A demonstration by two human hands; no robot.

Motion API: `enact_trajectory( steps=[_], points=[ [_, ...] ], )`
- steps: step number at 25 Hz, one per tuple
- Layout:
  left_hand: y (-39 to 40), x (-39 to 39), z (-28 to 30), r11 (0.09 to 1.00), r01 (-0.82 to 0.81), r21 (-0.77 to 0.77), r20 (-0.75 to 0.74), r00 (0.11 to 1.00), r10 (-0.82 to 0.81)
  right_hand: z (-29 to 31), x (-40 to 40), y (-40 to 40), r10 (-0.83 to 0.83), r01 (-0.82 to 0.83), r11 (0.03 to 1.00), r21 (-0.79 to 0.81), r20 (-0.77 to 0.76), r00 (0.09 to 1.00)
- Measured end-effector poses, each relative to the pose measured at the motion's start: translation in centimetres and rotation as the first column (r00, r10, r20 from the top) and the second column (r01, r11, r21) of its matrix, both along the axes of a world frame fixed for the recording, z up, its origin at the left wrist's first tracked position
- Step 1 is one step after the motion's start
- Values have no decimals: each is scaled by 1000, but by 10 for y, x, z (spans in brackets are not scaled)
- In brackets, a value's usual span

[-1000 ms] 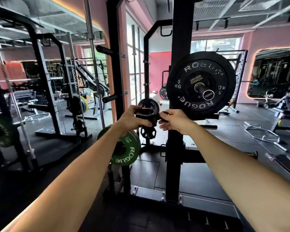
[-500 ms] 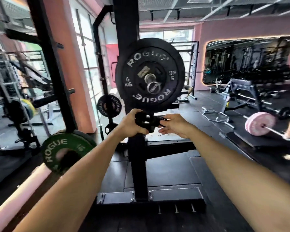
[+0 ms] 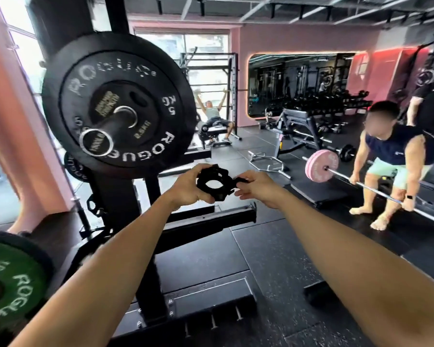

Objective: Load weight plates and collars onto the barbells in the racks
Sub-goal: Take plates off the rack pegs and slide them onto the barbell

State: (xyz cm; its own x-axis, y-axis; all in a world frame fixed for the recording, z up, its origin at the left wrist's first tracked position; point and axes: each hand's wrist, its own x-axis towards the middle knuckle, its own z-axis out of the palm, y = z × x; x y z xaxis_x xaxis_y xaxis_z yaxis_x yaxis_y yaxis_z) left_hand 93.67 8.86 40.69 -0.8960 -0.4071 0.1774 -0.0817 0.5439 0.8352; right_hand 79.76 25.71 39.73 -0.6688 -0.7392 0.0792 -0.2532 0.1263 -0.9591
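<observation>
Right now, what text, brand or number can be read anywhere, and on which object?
"ROGUE", twice, and "5 KG": black plate on the racked bar.
"0.5KG": small plate near its hub, faint.
"ROGUE" and "10": green plate, lower left.
Gold hub label and bar end cap: too blurred to read.
Collar: no text visible.

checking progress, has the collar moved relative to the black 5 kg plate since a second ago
Yes. The collar now sits below the plate's right edge, closer in; earlier it was lower left.
</observation>
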Motion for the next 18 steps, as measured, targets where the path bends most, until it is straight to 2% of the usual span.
enact_trajectory(
  steps=[5, 12, 18],
  points=[
    [-7, -98, -23, 995, 93, -16, 25, 995, -93, -21, -83, -2, -137, 137, 990, 34, -20, 990],
    [-65, -241, -85, 981, 191, 25, 102, 976, -193, -75, -205, -61, -211, 207, 972, 113, 26, 977],
    [-155, -345, -184, 990, 102, 92, 216, 969, -120, -165, -314, -157, -216, 192, 937, 293, 53, 975]
  ],
)
